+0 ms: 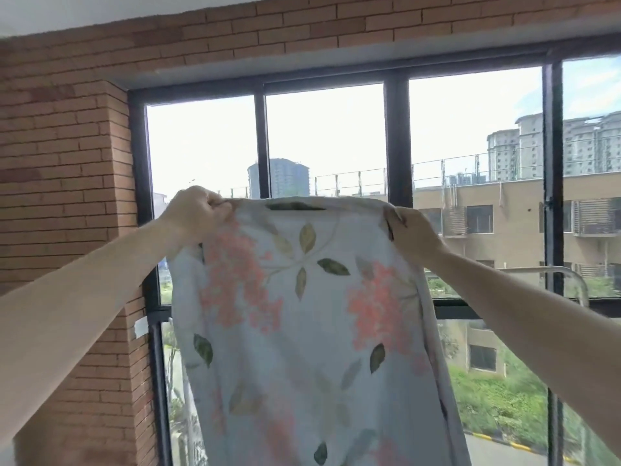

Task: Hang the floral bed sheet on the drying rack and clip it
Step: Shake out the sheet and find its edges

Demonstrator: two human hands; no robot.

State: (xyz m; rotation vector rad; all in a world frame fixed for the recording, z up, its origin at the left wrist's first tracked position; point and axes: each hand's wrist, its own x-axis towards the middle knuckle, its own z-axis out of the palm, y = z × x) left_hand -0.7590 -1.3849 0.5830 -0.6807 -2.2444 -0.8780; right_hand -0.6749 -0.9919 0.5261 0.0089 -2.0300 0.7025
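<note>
Sheet (302, 314) – one, floral, top corners gripped by left hand (198, 210), right hand (411, 227) – one rack (571, 280) behind.

Pale floral bed sheet (309, 314) hanging lengthwise, top edge taut and raised.

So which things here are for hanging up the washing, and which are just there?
For the job:
floral bed sheet, held up by left hand and right hand
drying rack, behind the right arm

Just there:
window
brick wall
</note>
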